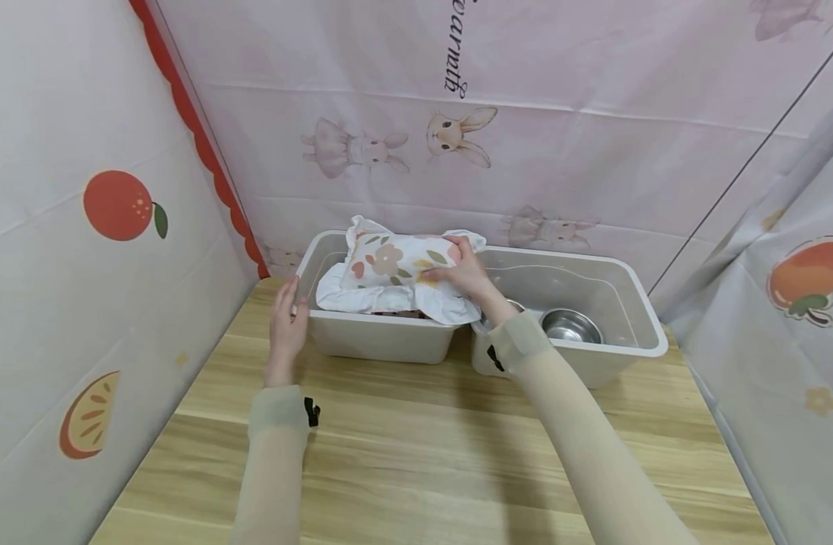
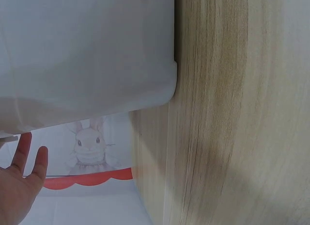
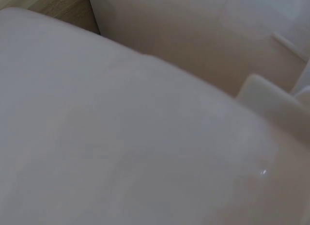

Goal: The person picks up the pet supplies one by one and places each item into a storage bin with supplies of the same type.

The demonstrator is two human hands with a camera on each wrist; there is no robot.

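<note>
A white frilled cushion (image 1: 385,261) with a flower and leaf print lies across the top of the left grey bin (image 1: 382,341). My right hand (image 1: 464,272) grips its right end, thumb toward the front and fingers over the far side. Part of the cushion's frill hangs over the bin's front rim, and a dark bit of something shows beneath it. At the bin's left rim, my left hand (image 1: 287,322) touches the outside with its fingers fairly straight. In the left wrist view, the left hand's fingertips (image 2: 24,140) meet the rim. The right wrist view shows only bin walls, without the hand.
Close by on the right stands a second grey bin (image 1: 634,318), holding a steel bowl (image 1: 572,327) and another metal rim partly behind my right wrist. Both bins rest on a wood-grain table (image 1: 389,454). Printed cloth walls (image 1: 560,174) enclose the back and sides.
</note>
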